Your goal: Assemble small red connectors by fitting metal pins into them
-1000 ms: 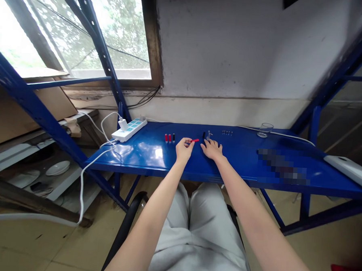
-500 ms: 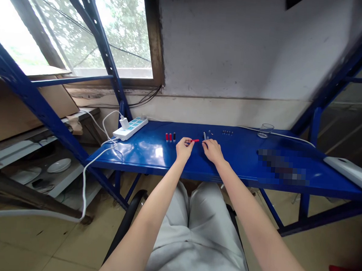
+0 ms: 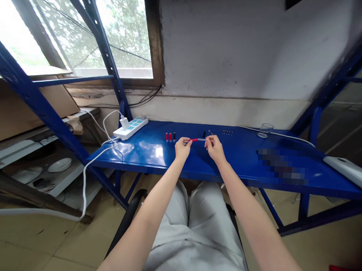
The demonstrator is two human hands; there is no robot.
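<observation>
My left hand (image 3: 183, 147) is closed, its fingertips pinching a slim red pen-like tube (image 3: 194, 140) that points right. My right hand (image 3: 214, 147) pinches a pale, see-through tube (image 3: 201, 139) pointing left. The two tubes lie in line above the blue table, end to end; whether they are joined I cannot tell. Left of my left hand, two short red tubes (image 3: 168, 137) and a black one (image 3: 174, 136) stand in a row. Just behind my hands is a small black piece (image 3: 204, 134), with a tiny clear piece (image 3: 209, 131) beside it.
Several tiny parts (image 3: 227, 132) lie in a row at the back of the blue table (image 3: 143, 153). A drinking glass (image 3: 265, 130) stands farther right, near a blurred-out dark object (image 3: 282, 167). On the left is a white power strip (image 3: 130, 128) with a cable.
My right hand has picked up the pale tube from the table and swung it level, against the end of the red tube. The small black piece behind now shows. My left hand has barely moved.
</observation>
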